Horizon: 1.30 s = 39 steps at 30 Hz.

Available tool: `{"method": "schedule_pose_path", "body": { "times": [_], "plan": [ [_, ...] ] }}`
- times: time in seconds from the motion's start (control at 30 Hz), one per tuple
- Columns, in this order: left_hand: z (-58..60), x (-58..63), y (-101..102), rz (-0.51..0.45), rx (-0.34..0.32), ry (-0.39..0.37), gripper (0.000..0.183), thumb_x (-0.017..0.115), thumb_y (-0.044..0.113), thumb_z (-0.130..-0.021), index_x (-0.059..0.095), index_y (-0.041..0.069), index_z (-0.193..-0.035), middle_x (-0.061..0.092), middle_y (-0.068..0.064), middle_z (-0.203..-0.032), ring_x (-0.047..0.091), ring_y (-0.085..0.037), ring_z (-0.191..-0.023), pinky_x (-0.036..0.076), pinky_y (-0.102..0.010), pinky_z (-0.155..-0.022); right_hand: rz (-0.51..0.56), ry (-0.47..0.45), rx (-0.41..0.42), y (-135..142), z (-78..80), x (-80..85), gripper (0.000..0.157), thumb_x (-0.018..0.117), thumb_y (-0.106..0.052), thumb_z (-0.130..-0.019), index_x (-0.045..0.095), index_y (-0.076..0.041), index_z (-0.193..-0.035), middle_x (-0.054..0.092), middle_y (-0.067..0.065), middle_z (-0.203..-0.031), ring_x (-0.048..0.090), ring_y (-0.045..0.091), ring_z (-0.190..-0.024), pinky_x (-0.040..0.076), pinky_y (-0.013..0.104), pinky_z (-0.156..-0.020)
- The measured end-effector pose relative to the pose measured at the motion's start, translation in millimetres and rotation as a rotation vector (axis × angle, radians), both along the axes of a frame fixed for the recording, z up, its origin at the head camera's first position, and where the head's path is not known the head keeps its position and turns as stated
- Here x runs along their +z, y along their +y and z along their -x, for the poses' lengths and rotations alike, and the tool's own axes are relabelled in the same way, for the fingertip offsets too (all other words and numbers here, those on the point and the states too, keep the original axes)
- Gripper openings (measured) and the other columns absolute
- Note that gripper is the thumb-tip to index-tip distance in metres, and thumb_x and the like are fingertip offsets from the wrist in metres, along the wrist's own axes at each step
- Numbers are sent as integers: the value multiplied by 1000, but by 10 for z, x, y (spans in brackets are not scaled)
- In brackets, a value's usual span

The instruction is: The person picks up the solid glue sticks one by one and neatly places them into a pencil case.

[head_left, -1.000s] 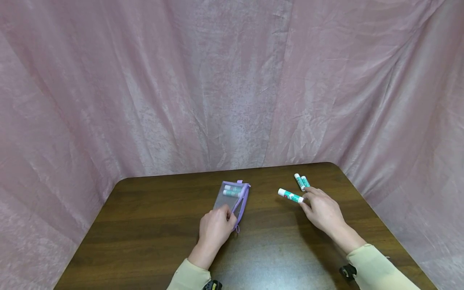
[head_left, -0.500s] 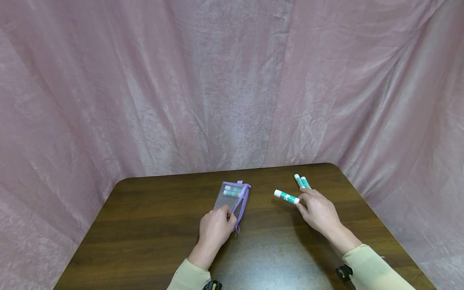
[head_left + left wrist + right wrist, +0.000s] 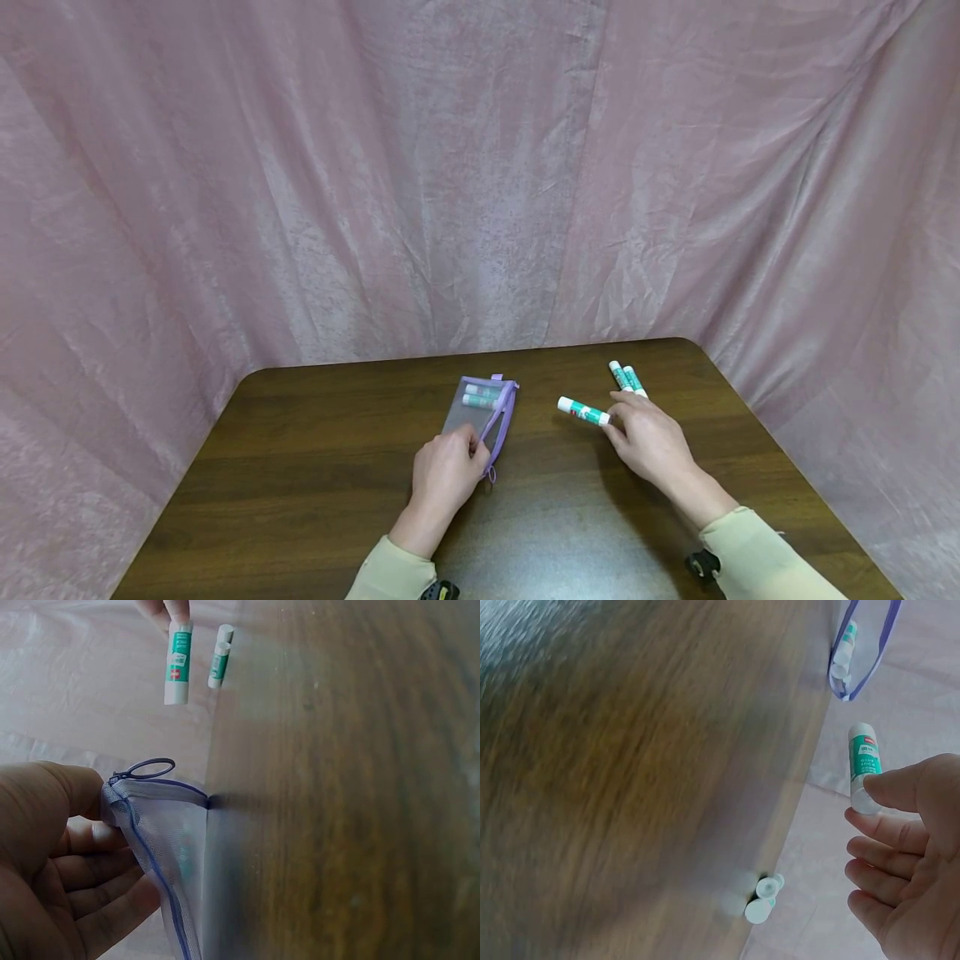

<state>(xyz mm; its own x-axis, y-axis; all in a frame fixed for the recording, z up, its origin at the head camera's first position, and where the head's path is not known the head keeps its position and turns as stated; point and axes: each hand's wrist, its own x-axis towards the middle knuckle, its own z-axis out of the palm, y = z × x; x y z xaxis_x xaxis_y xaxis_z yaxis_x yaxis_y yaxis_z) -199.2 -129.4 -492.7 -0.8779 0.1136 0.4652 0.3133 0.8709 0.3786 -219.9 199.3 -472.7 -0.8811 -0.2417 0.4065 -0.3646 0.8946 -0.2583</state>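
My left hand (image 3: 447, 468) pinches the near end of a mesh pouch (image 3: 180, 832) with purple zip edging, and the pouch's mouth gapes toward the right. Two glue sticks (image 3: 480, 401) lie inside, visible through the mesh. Between thumb and index finger, my right hand (image 3: 651, 437) holds a green and white glue stick (image 3: 865, 761) by one end. Its other end points left toward the pouch opening, held above the table. Just beyond the right hand, two more glue sticks (image 3: 628, 377) lie side by side on the table.
The brown wooden table (image 3: 315, 483) has rounded far corners. Behind it hangs a pink velvet curtain (image 3: 480, 167). A looped zip pull (image 3: 150, 768) sticks out at the pouch's near end.
My right hand has moved left with the glue stick, bringing it nearer the pouch. The left hand and the pouch have stayed in place.
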Motion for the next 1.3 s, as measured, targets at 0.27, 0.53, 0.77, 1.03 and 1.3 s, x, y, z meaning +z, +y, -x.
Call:
{"method": "schedule_pose_path", "body": {
  "times": [0.27,0.53,0.77,1.03,1.3],
  "plan": [
    [3,4,-3,2,-3,-1,28,76,14,-91,56,20,-72,47,11,-58,40,-11,-49,37,-34,-48,12,22,11,-77,6,-26,13,86,-13,-93,75,-7,-96,73,20,-137,65,43,-133,53,61,-104],
    [5,10,2,3,2,-7,28,75,14,-91,56,20,-72,48,10,-58,41,-11,-50,37,-35,-48,11,23,40,-189,17,-53,13,87,-12,-92,76,-7,-97,74,19,-135,68,42,-129,54,58,-103],
    [8,13,3,6,1,-16,28,75,14,-91,56,21,-72,48,11,-58,41,-11,-50,37,-34,-49,14,15,48,-266,26,-78,12,87,-12,-92,76,-9,-95,74,18,-136,68,43,-128,52,56,-108],
    [2,9,-1,3,1,-9,28,75,13,-91,56,20,-72,48,10,-58,41,-11,-50,37,-34,-48,21,20,68,-347,31,-88,13,88,-12,-91,75,-9,-93,74,18,-135,69,42,-128,52,55,-108],
    [3,8,2,4,3,-8,29,75,14,-91,55,20,-71,47,11,-58,41,-11,-50,36,-34,-48,14,10,84,-435,54,-112,14,88,-13,-91,74,-10,-93,73,19,-136,68,43,-129,52,56,-109]
  ]
}}
